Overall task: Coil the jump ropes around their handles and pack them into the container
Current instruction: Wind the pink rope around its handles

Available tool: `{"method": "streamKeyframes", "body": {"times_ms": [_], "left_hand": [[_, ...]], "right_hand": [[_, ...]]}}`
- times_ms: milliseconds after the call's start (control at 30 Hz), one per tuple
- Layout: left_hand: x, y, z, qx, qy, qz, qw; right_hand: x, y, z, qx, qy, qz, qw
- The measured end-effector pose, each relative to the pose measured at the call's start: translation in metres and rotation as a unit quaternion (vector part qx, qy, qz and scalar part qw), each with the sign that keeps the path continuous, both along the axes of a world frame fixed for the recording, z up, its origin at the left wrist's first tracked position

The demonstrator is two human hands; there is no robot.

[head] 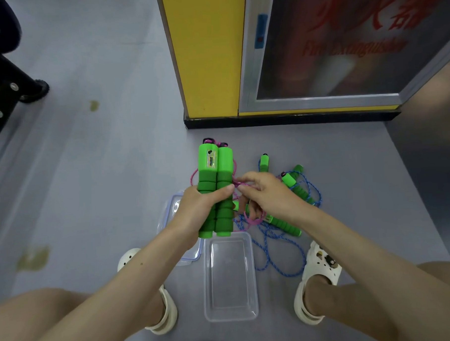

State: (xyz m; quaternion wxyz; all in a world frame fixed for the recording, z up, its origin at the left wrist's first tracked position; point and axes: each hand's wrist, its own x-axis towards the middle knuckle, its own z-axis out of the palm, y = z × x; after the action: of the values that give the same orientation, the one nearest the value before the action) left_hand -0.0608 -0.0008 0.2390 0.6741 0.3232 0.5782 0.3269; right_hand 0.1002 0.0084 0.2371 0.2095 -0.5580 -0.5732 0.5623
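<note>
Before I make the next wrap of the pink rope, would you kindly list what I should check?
1. Left hand grips the green handles side by side: ok.
2. Right hand pinches the pink rope beside the handles: ok.
3. Pink rope free of the blue ropes on the floor: cannot tell, they overlap.
4. Coil finished: not ok, pink rope hangs loose.
5. Clear container open, nothing inside: ok.
6. Lid off, beside the container: ok.

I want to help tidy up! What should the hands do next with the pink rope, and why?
Probably wind the pink rope round the handles: the left hand grips both together, the right hand pinches the rope beside them, and much hangs loose.
</note>
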Motion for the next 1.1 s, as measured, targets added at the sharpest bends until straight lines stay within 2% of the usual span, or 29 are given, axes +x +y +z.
{"method": "streamKeyframes", "body": {"times_ms": [100, 300, 333, 433, 500, 700, 767, 867, 900, 933, 967, 1000, 1067, 1100], "left_hand": [[0.0, 0.002, -0.004, 0.025, 0.045, -0.011, 0.999], [0.002, 0.004, -0.01, 0.104, 0.204, -0.045, 0.972], [0.003, 0.003, -0.01, 0.125, 0.254, -0.057, 0.957], [0.007, 0.0, -0.008, 0.173, 0.426, -0.097, 0.883], [0.011, -0.004, -0.006, 0.19, 0.481, -0.11, 0.849], [0.021, -0.012, -0.011, 0.27, 0.544, -0.121, 0.785], [0.025, -0.017, -0.016, 0.304, 0.56, -0.139, 0.758], [0.03, -0.024, -0.024, 0.351, 0.573, -0.157, 0.724], [0.031, -0.024, -0.024, 0.35, 0.566, -0.161, 0.729], [0.03, -0.023, -0.024, 0.345, 0.543, -0.165, 0.748], [0.028, -0.02, -0.022, 0.331, 0.499, -0.173, 0.782], [0.026, -0.015, -0.018, 0.297, 0.424, -0.193, 0.834], [0.022, -0.006, -0.002, 0.18, 0.191, -0.212, 0.941], [0.02, -0.003, 0.004, 0.127, 0.093, -0.195, 0.968]], "right_hand": [[0.002, -0.001, 0.0, 0.004, -0.014, -0.007, 1.0], [0.003, -0.002, 0.007, 0.013, -0.028, 0.009, 0.999], [0.002, -0.002, 0.008, 0.014, -0.035, 0.013, 0.999], [0.0, -0.004, 0.009, 0.02, -0.063, 0.012, 0.998], [0.0, -0.004, 0.008, 0.019, -0.07, 0.007, 0.997], [-0.006, -0.004, 0.012, -0.051, 0.018, -0.027, 0.998], [-0.008, -0.007, 0.013, -0.04, 0.023, -0.071, 0.996], [-0.01, -0.009, 0.012, -0.044, 0.081, -0.17, 0.981], [-0.009, -0.008, 0.013, -0.046, 0.094, -0.191, 0.976], [-0.009, -0.007, 0.012, -0.049, 0.1, -0.208, 0.972], [-0.007, -0.006, 0.013, -0.055, 0.102, -0.225, 0.967], [-0.004, -0.004, 0.012, -0.065, 0.1, -0.24, 0.963], [0.004, 0.0, 0.011, -0.085, 0.095, -0.248, 0.96], [0.008, 0.001, 0.012, -0.094, 0.099, -0.243, 0.96]]}}
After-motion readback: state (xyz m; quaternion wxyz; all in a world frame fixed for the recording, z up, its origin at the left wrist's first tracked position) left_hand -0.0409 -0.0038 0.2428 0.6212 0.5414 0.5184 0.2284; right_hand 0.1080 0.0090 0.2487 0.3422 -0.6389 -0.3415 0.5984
